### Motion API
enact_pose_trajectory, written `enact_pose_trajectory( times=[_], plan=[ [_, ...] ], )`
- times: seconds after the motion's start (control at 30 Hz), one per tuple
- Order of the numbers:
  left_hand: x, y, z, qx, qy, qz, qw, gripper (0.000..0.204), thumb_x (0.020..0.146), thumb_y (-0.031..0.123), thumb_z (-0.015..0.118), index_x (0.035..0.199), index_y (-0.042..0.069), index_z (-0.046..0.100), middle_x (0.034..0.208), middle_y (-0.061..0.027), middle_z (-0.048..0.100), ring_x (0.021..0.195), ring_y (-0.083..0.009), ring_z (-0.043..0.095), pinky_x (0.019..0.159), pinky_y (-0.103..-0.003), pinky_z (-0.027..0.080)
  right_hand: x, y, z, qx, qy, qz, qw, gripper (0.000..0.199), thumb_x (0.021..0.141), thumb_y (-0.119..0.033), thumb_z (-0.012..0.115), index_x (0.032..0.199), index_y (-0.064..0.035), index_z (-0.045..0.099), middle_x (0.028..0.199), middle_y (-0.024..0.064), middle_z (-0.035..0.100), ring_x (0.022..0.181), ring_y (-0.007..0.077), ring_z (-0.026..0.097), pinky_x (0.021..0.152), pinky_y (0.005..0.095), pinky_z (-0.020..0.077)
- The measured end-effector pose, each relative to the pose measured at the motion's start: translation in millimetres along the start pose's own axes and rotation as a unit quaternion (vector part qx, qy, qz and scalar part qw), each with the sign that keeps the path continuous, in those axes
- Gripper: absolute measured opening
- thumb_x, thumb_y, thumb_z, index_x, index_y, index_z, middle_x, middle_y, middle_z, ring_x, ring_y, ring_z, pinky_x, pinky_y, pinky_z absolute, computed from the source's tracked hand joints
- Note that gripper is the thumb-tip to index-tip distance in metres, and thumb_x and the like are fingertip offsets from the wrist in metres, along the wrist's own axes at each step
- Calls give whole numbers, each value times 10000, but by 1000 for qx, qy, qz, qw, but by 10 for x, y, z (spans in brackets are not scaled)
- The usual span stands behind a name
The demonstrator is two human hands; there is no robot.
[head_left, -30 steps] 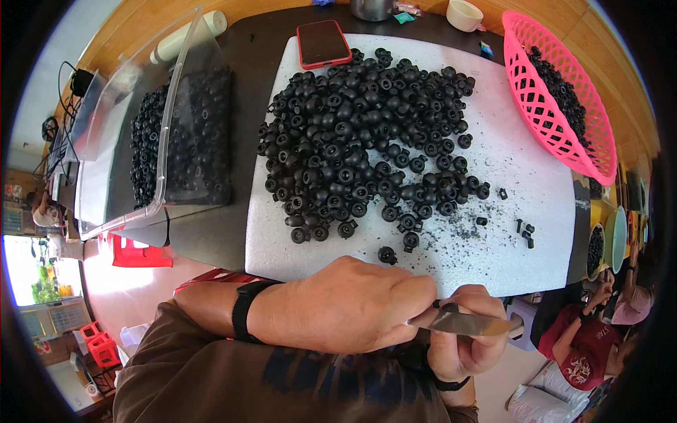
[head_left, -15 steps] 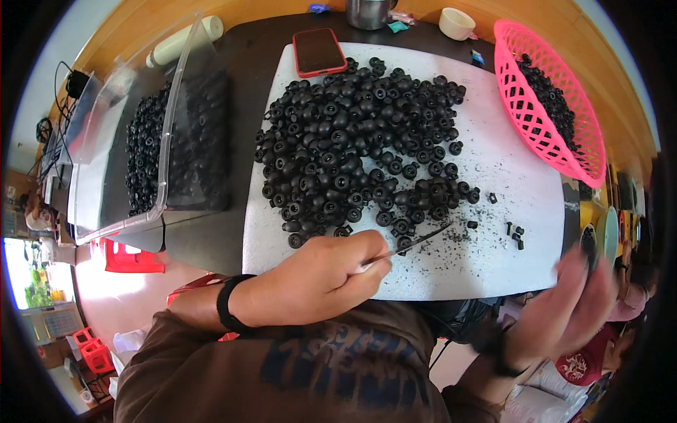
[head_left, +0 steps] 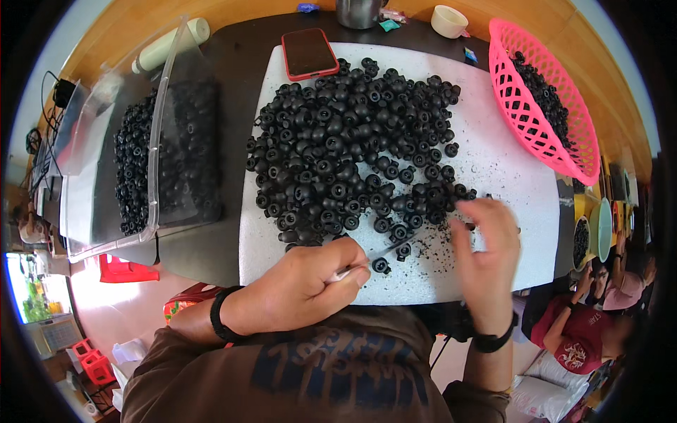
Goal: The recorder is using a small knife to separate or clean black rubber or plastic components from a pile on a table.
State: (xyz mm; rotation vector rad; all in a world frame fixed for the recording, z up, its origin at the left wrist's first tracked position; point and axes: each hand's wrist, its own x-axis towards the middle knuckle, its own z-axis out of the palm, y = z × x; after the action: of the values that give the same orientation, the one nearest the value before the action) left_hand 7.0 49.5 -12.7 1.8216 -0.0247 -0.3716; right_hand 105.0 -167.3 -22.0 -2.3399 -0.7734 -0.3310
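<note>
My left hand (head_left: pixel 317 278) is closed round the pale handle of a thin knife (head_left: pixel 390 250). Its blade points right, over the near edge of a heap of small black round parts (head_left: pixel 352 134), each with a hollow opening. One loose black part (head_left: pixel 381 266) lies just below the blade. My right hand (head_left: pixel 488 247), slightly blurred, hovers over the right end of the heap. Its thumb and forefinger are apart, with nothing visible between them. Both hands are above a white foam board (head_left: pixel 511 211) sprinkled with black crumbs.
A clear plastic bin (head_left: pixel 156 141) of black parts stands on the left. At the right is a pink lattice basket (head_left: pixel 511 113) holding small black pieces. A red-edged phone (head_left: pixel 310 54), a cup (head_left: pixel 449 22) and a metal mug (head_left: pixel 358 13) sit along the far side. Other people (head_left: pixel 575 331) are at right.
My right hand has come from beyond the board's right edge back over the board, beside the heap. My left hand, with the knife, has shifted slightly left.
</note>
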Motion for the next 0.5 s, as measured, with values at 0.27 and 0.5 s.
enact_pose_trajectory(
  times=[0.27, 0.5],
  plan=[
    [17, 16, 12, 4, -18, 12, 1000, 77, 848, 71, 524, 876, -1, 530, 751, -58, 549, 678, -104, 528, 608, -243, 417, -9, 4, 163, -36, -37, -25, 998, 258, 665, -10, 648, 914, -24, 581, 893, 120, 564, 795, 301, 533, 693, 378, 429],
    [4, -1, 14, 11, -15, 31, 999, 91, 850, 87, 527, 883, 2, 520, 721, -80, 543, 643, -142, 538, 583, -265, 418, -43, 29, 196, -43, -47, -59, 996, 253, 660, -11, 651, 903, -37, 583, 899, 96, 567, 794, 276, 534, 700, 362, 425]
  ],
)
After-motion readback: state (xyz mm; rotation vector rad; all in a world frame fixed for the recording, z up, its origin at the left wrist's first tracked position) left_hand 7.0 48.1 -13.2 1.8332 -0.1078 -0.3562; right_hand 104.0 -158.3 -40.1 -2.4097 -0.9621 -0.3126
